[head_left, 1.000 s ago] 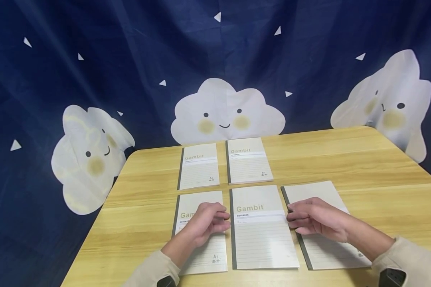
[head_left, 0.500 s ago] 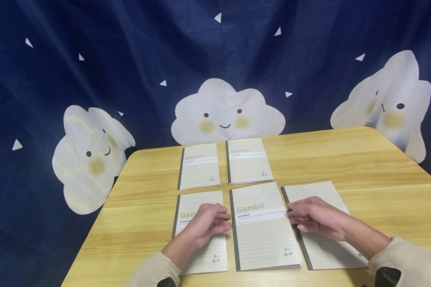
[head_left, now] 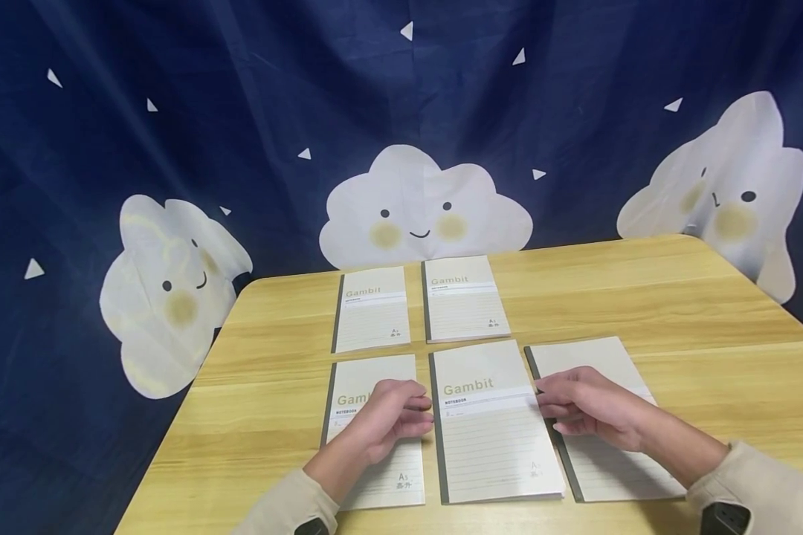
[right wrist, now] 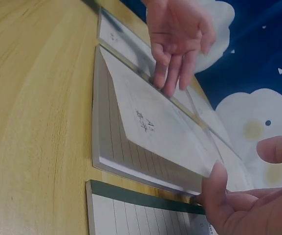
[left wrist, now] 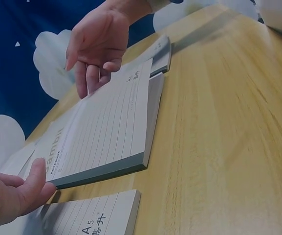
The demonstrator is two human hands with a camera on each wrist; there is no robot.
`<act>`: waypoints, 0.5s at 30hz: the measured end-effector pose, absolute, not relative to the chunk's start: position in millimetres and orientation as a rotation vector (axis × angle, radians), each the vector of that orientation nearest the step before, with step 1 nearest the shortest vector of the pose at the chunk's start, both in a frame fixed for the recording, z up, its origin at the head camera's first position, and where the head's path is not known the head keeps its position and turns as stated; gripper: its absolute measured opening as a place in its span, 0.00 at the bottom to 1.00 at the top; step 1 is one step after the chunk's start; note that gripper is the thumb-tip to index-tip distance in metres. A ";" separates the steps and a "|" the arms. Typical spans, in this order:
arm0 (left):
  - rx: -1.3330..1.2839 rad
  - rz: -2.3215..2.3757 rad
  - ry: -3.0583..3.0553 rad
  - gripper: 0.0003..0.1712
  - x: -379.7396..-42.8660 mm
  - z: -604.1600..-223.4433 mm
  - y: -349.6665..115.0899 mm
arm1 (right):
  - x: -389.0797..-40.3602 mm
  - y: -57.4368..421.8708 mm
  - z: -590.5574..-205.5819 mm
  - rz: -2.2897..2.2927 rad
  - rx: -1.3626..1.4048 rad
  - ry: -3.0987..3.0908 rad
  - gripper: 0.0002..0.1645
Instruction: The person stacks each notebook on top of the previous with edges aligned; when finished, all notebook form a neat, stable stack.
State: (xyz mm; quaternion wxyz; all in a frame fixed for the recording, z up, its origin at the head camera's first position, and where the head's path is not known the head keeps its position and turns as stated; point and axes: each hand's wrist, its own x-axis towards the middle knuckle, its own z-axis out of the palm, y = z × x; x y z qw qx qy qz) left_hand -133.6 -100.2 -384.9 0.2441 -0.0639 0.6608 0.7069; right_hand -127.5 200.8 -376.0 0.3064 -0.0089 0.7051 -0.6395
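Observation:
A white Gambit notebook (head_left: 491, 446) with a dark spine lies in the middle of the front row. My left hand (head_left: 395, 420) stands at its spine, fingers loosely bent and fingertips right at the edge, over a left notebook (head_left: 381, 490). Across from it, my right hand (head_left: 592, 409) has its fingertips at the middle notebook's right edge, over a right notebook (head_left: 589, 353). In the right wrist view, the front cover (right wrist: 150, 125) is raised a little along that side, showing lined pages (right wrist: 119, 129) beneath, with the right thumb close by the cover's edge.
Two more Gambit notebooks, a back-left one (head_left: 372, 316) and a back-middle one (head_left: 465, 305), lie behind the front row. All rest on a wooden table (head_left: 642, 290). A dark blue curtain (head_left: 274, 74) with smiling clouds hangs behind its far edge.
The middle notebook's cover has risen slightly and its front right corner has shifted a little right. Glare on it has faded, so its lower print shows. Both hands have barely moved.

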 end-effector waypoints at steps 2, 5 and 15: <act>-0.174 1.935 1.797 0.28 -132.8 -384.6 -99.5 | -127.6 199.9 -374.7 -1.690 -0.026 1.863 0.25; -0.174 1.940 1.787 0.26 -132.3 -384.8 -98.5 | -127.9 200.0 -373.8 -1.699 -0.014 1.846 0.19; -0.185 1.951 1.772 0.20 -131.7 -383.9 -98.7 | -127.6 202.6 -376.0 -1.739 0.019 1.821 0.20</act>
